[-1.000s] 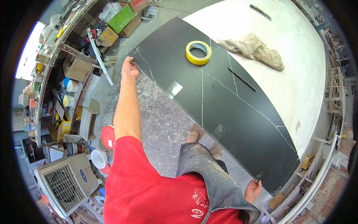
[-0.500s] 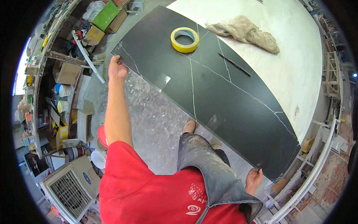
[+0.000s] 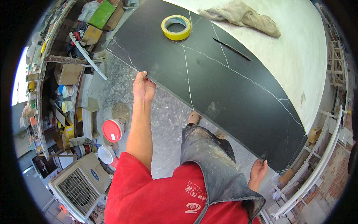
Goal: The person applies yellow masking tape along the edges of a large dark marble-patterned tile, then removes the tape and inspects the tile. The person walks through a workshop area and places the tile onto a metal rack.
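Note:
A black slab with white veins [image 3: 223,93] lies over a white surface and reaches toward me. My left hand [image 3: 144,87] is closed on its near edge, left of the middle, with the thumb up at the edge and the fingers curled. Farther right, my right hand [image 3: 258,171] pinches the same edge near the right corner. On the slab rest a roll of yellow tape [image 3: 176,36], at the far left, and a thin dark pen-like stick [image 3: 233,49]. A small clear patch [image 3: 213,108] shows on the slab's near part.
A crumpled beige cloth [image 3: 242,18] lies on the white surface [image 3: 298,48] at the back. To the left stand a red-lidded bucket [image 3: 112,130], a white-lidded bucket [image 3: 106,154], an air cooler [image 3: 80,188] and cluttered shelves [image 3: 47,59]. A white rail [image 3: 317,177] curves along the right.
My left hand has moved along the slab's edge from near the left corner toward the middle. The right hand keeps its place at the edge. The view has shifted slightly.

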`<state>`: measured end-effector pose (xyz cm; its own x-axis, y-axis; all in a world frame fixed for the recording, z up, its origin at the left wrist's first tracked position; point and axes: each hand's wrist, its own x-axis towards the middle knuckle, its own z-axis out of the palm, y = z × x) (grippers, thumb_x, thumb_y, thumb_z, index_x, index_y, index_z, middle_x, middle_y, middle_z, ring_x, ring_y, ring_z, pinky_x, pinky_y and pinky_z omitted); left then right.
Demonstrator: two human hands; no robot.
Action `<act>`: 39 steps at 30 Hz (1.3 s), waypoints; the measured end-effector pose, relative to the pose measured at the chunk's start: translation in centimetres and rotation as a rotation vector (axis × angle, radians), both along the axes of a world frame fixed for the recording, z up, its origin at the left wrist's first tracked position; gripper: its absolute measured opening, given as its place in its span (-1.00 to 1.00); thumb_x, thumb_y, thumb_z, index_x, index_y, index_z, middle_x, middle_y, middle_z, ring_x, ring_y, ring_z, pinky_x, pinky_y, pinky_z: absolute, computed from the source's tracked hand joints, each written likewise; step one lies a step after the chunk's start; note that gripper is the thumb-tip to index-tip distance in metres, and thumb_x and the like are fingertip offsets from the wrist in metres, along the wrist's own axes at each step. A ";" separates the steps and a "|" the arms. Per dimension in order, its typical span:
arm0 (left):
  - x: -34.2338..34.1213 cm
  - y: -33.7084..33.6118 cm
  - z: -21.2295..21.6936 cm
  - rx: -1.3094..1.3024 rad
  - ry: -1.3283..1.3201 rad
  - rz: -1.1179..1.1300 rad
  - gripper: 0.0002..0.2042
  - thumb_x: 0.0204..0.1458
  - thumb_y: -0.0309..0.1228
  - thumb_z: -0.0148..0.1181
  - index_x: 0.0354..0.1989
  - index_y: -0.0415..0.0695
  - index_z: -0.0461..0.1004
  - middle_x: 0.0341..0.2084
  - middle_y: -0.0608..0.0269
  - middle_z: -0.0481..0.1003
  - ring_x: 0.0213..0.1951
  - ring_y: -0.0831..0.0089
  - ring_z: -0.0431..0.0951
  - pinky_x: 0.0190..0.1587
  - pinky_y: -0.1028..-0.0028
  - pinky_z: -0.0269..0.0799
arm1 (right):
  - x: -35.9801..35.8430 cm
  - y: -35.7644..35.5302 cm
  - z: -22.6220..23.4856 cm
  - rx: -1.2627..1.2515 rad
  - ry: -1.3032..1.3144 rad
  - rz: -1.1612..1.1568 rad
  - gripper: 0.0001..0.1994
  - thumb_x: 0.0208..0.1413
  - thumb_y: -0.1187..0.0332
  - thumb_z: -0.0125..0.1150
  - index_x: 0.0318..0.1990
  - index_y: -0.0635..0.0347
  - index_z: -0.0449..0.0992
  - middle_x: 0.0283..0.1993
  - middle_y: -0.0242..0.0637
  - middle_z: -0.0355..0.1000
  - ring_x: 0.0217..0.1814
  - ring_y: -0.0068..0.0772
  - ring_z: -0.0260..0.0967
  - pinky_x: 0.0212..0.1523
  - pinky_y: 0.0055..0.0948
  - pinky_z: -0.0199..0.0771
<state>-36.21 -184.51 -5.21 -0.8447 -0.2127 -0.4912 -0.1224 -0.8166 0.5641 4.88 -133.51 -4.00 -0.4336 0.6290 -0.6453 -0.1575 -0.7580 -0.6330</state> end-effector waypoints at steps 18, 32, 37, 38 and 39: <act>3.9 2.7 -1.8 0.048 -0.011 -0.244 -0.77 0.07 -0.58 0.11 -0.08 -0.27 0.49 -0.10 0.13 0.56 -0.04 0.26 0.52 0.14 0.25 0.39 | 0.0 -0.7 -0.9 -0.039 0.015 0.023 -0.92 0.12 0.46 0.24 -0.23 0.20 0.57 -0.21 -0.22 0.59 -0.18 -0.28 0.54 -0.06 -0.28 0.55; 2.7 -0.9 -5.8 0.071 0.045 -0.261 -0.65 0.07 -0.58 0.06 0.06 -0.35 0.39 0.09 -0.02 0.46 0.15 0.10 0.42 0.29 0.09 0.31 | 1.1 0.4 -0.3 -0.019 0.012 -0.153 -0.77 0.10 0.50 0.17 -0.08 0.08 0.45 -0.13 -0.30 0.52 -0.09 -0.29 0.48 -0.03 -0.22 0.56; 1.9 -1.3 -5.7 0.077 0.035 -0.274 -0.60 0.03 -0.62 0.03 0.10 -0.39 0.35 0.08 -0.08 0.45 0.15 0.01 0.42 0.27 0.05 0.34 | 1.4 0.8 -0.2 0.001 0.010 -0.168 -0.76 0.08 0.52 0.16 -0.08 0.09 0.44 -0.10 -0.29 0.50 -0.07 -0.28 0.46 -0.04 -0.19 0.57; 1.9 -1.3 -5.4 0.078 0.034 -0.288 -0.62 0.03 -0.62 0.03 0.08 -0.38 0.37 0.06 -0.07 0.46 0.13 0.04 0.44 0.27 0.05 0.34 | 1.3 0.8 -0.3 -0.006 0.013 -0.180 -0.76 0.07 0.52 0.16 -0.08 0.09 0.44 -0.10 -0.29 0.50 -0.07 -0.28 0.46 -0.04 -0.19 0.57; 2.1 -0.9 -5.0 0.078 0.032 -0.302 -0.64 0.04 -0.63 0.04 0.06 -0.37 0.38 0.04 -0.06 0.48 0.11 0.07 0.45 0.27 0.05 0.34 | 1.3 0.8 -0.4 -0.014 0.013 -0.191 -0.76 0.07 0.52 0.16 -0.08 0.10 0.44 -0.10 -0.28 0.50 -0.07 -0.28 0.46 -0.04 -0.19 0.57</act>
<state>-34.09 -185.37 -10.17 -0.8790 0.0873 -0.4687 -0.3492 -0.7872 0.5083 6.20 -132.73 -4.41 -0.3156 0.6917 -0.6496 -0.3070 -0.7221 -0.6199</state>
